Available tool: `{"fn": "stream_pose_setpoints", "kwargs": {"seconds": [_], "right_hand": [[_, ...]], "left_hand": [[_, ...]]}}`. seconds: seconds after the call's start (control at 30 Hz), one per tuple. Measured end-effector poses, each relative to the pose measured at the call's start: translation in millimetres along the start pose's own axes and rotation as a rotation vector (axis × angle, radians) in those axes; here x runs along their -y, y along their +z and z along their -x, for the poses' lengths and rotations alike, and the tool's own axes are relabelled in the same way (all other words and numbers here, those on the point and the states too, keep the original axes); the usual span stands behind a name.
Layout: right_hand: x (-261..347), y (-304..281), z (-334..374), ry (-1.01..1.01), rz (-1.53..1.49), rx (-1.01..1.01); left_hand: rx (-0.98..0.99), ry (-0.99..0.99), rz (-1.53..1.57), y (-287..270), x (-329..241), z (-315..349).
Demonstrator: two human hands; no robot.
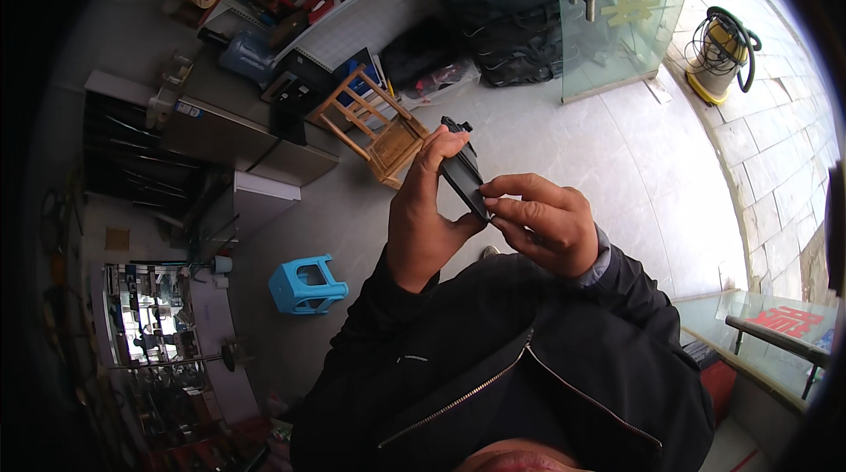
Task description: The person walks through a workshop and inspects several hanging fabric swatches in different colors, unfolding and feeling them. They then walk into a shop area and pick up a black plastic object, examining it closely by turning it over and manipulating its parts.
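Above a pale tiled floor [617, 181], furnished with a wooden chair [392, 148] at 11 o'clock and a blue plastic stool [284, 289] at 8, a slim black rectangular object [463, 178] is gripped at centre by the fingers and thumb of the left hand [418, 221]; its lower right side is touched by the bunched fingertips of the right hand [551, 223]. A clear plastic bag [451, 81] (pinkish contents visible) is seen at 12.

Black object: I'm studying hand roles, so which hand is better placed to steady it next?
Probably the left hand: it spans the black object end to end, while the right hand touches one edge.
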State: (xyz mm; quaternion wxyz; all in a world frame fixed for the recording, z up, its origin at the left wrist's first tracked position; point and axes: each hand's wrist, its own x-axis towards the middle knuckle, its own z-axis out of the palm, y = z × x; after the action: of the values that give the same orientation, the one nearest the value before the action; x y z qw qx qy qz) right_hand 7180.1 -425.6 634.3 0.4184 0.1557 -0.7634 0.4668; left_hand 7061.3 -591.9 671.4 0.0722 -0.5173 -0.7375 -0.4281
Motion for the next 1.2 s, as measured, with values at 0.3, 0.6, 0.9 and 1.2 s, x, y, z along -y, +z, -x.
{"fn": "stream_pose_setpoints", "kwargs": {"seconds": [0.3,0.6,0.9,1.2], "right_hand": [[9,2,5,0.031,-0.022,0.057],[11,3,2,-0.023,0.093,0.026],[18,22,5,-0.285,0.300,0.060],[27,28,11,-0.400,0.357,0.076]], "left_hand": [[0.020,-0.019,0.107,-4,0,12],[0.139,0.078,0.624,-32,29,24],[0.144,0.209,0.584,-36,38,33],[0.118,0.208,0.598,-42,35,48]]}}
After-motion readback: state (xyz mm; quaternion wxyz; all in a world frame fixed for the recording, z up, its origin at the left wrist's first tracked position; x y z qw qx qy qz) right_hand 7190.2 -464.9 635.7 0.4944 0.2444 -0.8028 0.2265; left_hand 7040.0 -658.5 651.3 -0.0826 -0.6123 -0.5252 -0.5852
